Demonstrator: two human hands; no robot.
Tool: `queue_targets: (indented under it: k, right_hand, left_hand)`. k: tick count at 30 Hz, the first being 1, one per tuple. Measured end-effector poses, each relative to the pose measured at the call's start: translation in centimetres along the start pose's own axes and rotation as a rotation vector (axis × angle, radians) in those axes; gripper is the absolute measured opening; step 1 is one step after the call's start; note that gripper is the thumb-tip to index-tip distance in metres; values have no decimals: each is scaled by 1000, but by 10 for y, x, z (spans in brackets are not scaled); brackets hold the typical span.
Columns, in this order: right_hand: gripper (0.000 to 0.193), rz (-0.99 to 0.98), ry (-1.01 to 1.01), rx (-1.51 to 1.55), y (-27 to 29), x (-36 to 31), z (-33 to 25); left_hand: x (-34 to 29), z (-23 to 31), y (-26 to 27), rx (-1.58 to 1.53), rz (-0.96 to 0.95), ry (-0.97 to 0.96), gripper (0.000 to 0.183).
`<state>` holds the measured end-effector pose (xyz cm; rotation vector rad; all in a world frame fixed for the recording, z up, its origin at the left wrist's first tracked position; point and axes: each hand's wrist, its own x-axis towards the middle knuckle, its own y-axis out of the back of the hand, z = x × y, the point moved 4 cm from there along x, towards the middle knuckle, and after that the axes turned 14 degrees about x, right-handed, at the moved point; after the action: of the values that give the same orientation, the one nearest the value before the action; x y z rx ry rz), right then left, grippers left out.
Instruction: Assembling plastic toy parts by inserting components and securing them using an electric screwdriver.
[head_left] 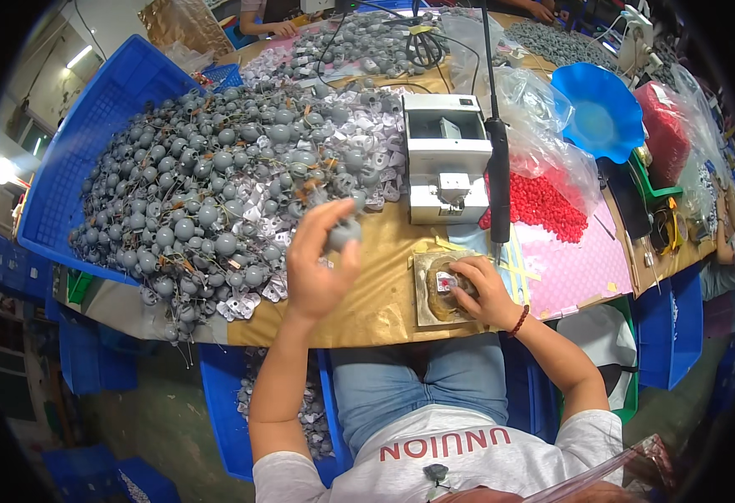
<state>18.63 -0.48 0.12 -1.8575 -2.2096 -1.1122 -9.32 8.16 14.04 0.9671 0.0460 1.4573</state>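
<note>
My left hand (317,261) is raised over the front edge of a big heap. Between its fingers and thumb is a grey round plastic part (345,234), a bit blurred. On a square block fixture (426,315) by the table's front edge rests my right hand (486,295), closed at a small white plastic part with a red spot (445,282). My fingertips cover part of that white piece. The heap of grey round parts with thin wires (208,193) fills the left side, with white plastic pieces (376,126) along its right flank.
Behind the block stands a white machine (448,159), with a black electric screwdriver (498,176) hanging beside it. Red small parts (548,205) lie right of that, near a blue bowl (598,113). A blue crate (90,159) borders the heap. Other people's hands (283,29) show at the far side.
</note>
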Motion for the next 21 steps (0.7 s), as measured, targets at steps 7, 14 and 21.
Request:
queue_targets:
  k: [7, 14, 21]
  right_hand:
    - [44, 20, -41, 88, -1, 2, -4]
    - [42, 131, -12, 144, 27, 13, -11]
    - [32, 174, 70, 156, 33, 31, -34]
  left_hand:
    - [1, -55, -5, 32, -230, 292, 39]
    - [-14, 23, 6, -272, -386, 25, 40]
    - [-59, 5, -21, -106, -543, 110, 38]
